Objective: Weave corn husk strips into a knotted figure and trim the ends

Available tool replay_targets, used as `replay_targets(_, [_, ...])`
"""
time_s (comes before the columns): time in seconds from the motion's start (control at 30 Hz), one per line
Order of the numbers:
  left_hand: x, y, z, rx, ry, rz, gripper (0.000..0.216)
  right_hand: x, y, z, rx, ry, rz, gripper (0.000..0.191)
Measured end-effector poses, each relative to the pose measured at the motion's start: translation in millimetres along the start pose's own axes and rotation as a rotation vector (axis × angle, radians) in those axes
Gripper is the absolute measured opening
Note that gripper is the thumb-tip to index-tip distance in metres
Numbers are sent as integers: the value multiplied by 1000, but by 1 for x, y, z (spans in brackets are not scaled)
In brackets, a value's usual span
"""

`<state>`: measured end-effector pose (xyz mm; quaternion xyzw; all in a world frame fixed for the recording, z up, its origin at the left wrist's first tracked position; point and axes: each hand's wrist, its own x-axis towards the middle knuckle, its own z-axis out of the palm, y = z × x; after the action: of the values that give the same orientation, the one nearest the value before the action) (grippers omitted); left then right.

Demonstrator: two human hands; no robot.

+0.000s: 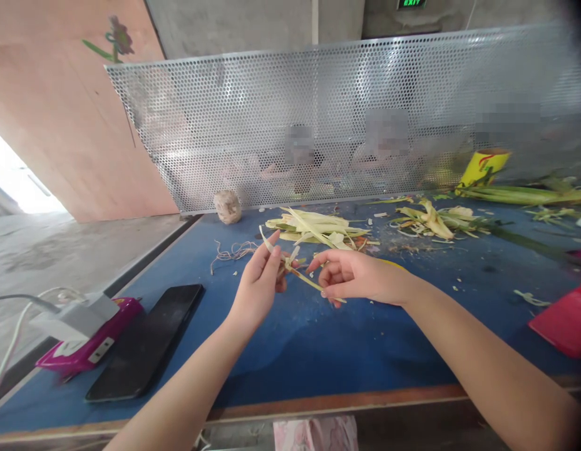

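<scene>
Above the blue table (pixel 318 338), both of my hands hold a thin pale leaf strip (pixel 297 270). My left hand (pixel 260 282) pinches its upper end between thumb and fingers. My right hand (pixel 354 275) grips the lower part of the strip, which runs down past its fingers. Just behind the hands lies a pile of pale yellow-green leaf strips (pixel 318 227).
A black phone (pixel 147 341) and a pink power bank with a white plug (pixel 84 335) lie at the left. A twine ball (pixel 227 207) and loose string (pixel 231 252) sit near a perforated metal screen (pixel 347 113). More leaves (pixel 436 219), a yellow cup (pixel 485 166), a red object (pixel 565 322). People sit behind the screen.
</scene>
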<state>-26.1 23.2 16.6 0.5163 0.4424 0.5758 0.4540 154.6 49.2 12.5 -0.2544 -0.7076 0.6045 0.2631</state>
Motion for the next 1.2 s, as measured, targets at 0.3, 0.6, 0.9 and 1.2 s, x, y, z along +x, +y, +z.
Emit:
replay_targets(0.3, [-5, -7, 4, 104, -126, 32, 50, 17, 15, 23, 73, 134, -75, 31])
replay_targets(0.6, [-11, -8, 3, 240, -160, 180, 62, 22, 20, 25, 330, 126, -151, 26])
replay_targets(0.9, [-14, -11, 1, 283, -213, 322, 61, 21, 16, 31, 206, 169, -177, 14])
replay_targets(1.2, [-7, -4, 4, 24, -271, 143, 85, 20, 15, 17, 117, 292, -230, 12])
